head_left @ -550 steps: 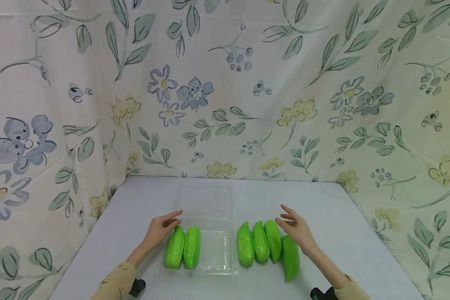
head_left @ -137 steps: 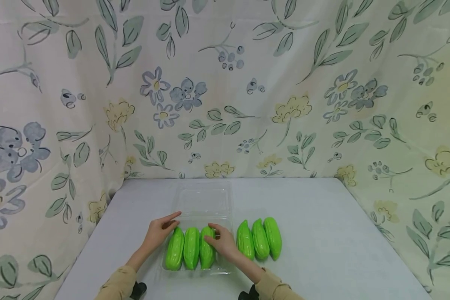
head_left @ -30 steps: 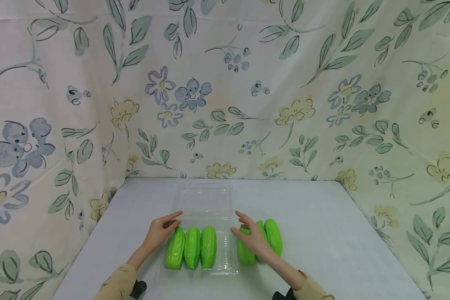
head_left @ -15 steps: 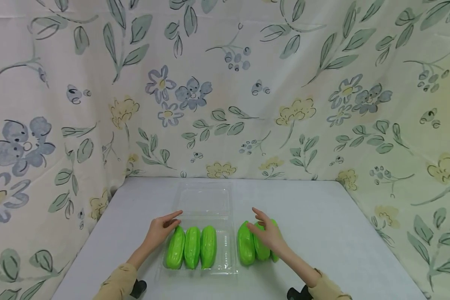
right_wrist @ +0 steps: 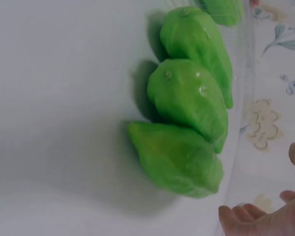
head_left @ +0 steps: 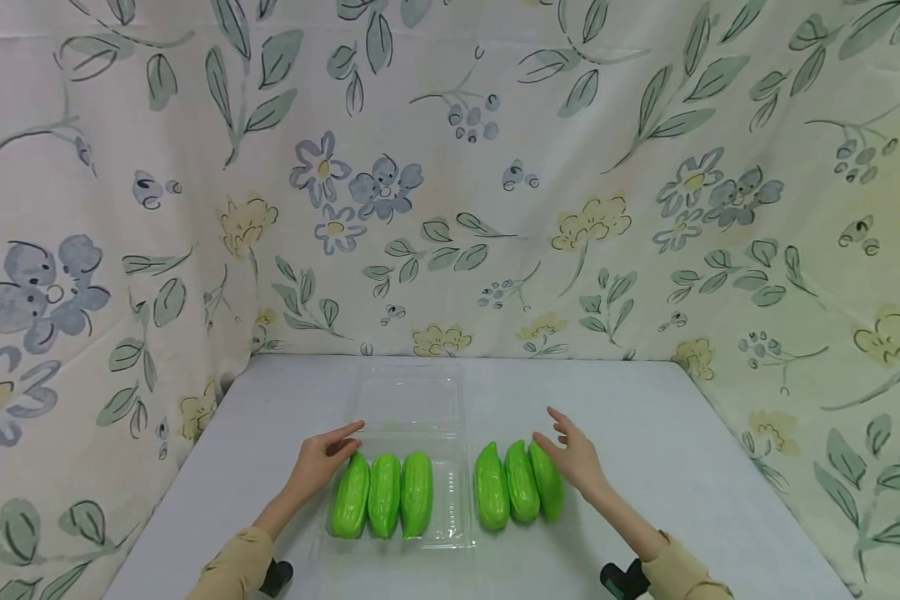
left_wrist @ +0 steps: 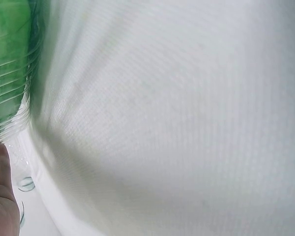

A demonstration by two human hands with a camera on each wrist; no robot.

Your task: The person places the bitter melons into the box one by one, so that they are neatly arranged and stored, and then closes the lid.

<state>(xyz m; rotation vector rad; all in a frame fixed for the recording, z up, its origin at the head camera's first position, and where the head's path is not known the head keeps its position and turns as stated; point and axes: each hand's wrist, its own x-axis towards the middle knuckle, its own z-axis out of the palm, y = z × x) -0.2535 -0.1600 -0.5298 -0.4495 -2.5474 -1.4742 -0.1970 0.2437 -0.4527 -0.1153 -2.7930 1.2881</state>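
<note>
Screened-off booth, closer to a staged set than a lived-in room; home, lab or office around it, cannot tell. Floral-printed cloth hangs beyond the worktop's far edge and comes forward past its left and right edges, hiding the room. Worktop surface plain white, fine weave showing close up. Black devices at both wrists.

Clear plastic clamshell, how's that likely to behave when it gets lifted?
The clear plastic clamshell is probably bendy, since it looks thin and see-through. Its lid, lying open, may flop. It might dip leftward, with three green vegetables lying toward that side.
</note>
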